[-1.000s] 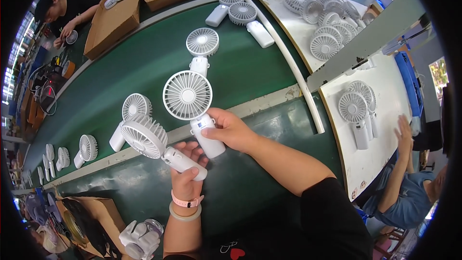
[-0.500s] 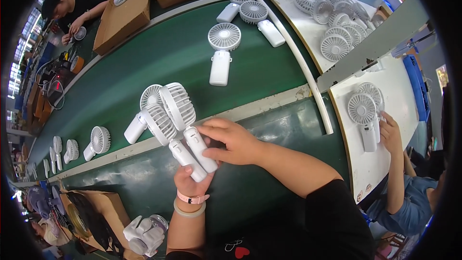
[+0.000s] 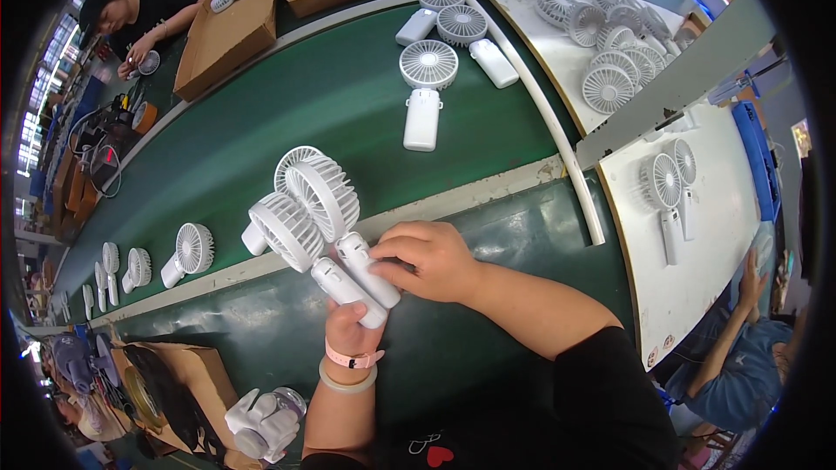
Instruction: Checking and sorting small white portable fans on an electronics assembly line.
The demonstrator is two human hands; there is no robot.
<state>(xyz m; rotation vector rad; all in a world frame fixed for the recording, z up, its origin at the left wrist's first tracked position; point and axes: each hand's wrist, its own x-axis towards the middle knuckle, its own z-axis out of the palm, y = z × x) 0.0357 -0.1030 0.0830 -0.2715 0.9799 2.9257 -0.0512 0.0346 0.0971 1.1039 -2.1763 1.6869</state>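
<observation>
Two white handheld fans are together in my left hand, which is closed around the lower parts of their handles. The nearer fan has its round caged head tipped toward the left. Beside it, the other fan has its handle pinched by the fingers and thumb of my right hand. My right fingertips hide part of that handle. Just behind the two caged heads, a third fan is on the green conveyor belt, partly covered by them.
Several fans stand along the belt's near left edge. More lie by a white pipe. A white table at right holds fans; a co-worker sits there. Cardboard trays and another person are across the belt.
Loose fans on the belt have shifted right; those against the pipe stay put. My hands keep hold of both fans, barely moving. The co-worker at right has let go of the fans there.
</observation>
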